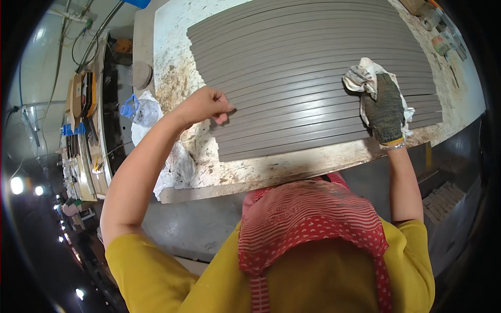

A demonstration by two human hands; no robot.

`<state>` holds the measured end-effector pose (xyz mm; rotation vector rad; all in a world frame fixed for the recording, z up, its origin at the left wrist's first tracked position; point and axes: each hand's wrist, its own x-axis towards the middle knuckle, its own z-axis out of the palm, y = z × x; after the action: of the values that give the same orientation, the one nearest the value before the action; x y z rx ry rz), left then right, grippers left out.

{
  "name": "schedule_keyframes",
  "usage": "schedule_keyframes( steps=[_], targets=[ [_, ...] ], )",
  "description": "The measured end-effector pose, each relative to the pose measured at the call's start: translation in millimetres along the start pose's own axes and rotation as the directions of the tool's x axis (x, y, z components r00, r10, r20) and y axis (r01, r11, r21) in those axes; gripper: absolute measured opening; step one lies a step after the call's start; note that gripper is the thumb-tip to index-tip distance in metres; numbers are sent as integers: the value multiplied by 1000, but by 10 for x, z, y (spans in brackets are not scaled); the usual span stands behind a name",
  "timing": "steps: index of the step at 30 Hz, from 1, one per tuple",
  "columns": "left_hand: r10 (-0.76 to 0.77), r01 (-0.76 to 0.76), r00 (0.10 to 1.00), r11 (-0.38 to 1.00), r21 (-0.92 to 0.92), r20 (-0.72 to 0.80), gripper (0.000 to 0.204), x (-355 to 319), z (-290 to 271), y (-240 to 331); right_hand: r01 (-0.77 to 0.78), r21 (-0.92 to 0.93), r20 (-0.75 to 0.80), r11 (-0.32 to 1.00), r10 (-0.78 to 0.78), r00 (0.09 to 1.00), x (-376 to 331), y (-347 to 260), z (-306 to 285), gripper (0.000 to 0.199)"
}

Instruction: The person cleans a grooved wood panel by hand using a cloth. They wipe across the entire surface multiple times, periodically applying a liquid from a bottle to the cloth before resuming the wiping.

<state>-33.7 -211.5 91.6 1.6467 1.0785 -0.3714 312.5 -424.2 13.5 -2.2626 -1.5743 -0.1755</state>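
Across the stained white table [245, 169], long grey strips [297, 86] lie side by side in one broad block, running from left to right, their ends slightly uneven. On the right part of the strips, towards their near edge, rests the right hand [385, 107], in a dark knitted glove, its fingers pointing towards the far edge of the strips and lying close together rather than spread. Beneath and around it bunches a white cloth [360, 79], smudged grey, with folds showing on both sides of the glove; I cannot tell whether the fingers pinch this cloth or only press it onto the strips. A silvery band [392, 145] circles the wrist, just off the strips' near edge. By the left ends of the strips is the bare left hand [209, 103], its fingers bent inward, with one tip at the edge of the block; how tightly they close, and whether that tip touches a strip, I cannot tell. Farther left of the strips lies a clear container with a blue handle [131, 107], and crumpled white plastic [179, 167] lies nearer the person. Beyond the far right corner of the strips sit clear jars [442, 44]. On the near side of the strips are a red patterned apron [313, 214] and a yellow shirt [146, 268].
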Motion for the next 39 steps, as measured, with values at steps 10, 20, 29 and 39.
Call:
schedule_keyframes(
  steps=[10, 20, 29, 39],
  targets=[
    [-5, 33, 995, 957, 290, -97, 24, -17, 178, 29, 46, -57, -25, 997, -47, 999, -53, 36, -5, 53],
    [-54, 70, 997, 939, 335, -57, 27, 35, 185, 93, 83, -88, -47, 993, -87, 995, -59, 23, 4, 49],
    [-18, 34, 998, 948, 315, -52, 26, 81, 227, 139, 135, -90, -80, 987, -142, 987, -68, 33, 19, 49],
    [45, -17, 997, 914, 406, -59, 27, 160, 350, 341, 112, -80, -88, 990, -119, 989, -46, -7, -6, 48]
  ],
)
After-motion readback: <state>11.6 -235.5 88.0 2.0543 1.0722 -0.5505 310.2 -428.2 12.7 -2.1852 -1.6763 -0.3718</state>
